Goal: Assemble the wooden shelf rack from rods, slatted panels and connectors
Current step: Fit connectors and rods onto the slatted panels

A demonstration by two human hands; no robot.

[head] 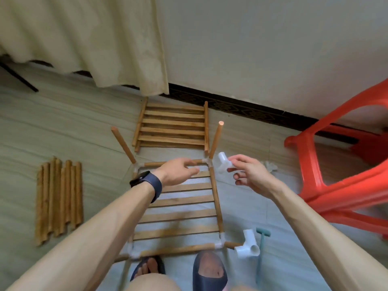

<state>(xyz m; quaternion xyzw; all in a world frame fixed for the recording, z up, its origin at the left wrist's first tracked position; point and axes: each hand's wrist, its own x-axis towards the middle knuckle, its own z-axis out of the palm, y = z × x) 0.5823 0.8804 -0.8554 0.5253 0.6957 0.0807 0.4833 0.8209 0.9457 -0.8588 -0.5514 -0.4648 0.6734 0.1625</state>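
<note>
right hand (246, 175) pinches white connector (224, 164) | left hand (178, 172) open over framed slatted panel (180, 206)

- Loose rods (58, 198), left of frame: bare wood, matt, coarse-grained.
- Spare slatted panel (174, 124), upper centre: the same pale wood, unvarnished by the look of it.
- Held connector (224, 164), centre right: white plastic, smooth, faintly translucent.
- Big stool (327, 185), right edge: red plastic, glossy.
- Hanging curtain (84, 38), upper left: cream cloth, matt.

The rod-framed slatted panel (184, 217) lies flat on the floor (100, 127), with two upright rods (216, 139) leaning out at its far corners. Spare panels (172, 124) sit stacked beyond it and loose rods (58, 198) lie to the left. The right hand (249, 175) pinches a white connector (223, 164).
</note>
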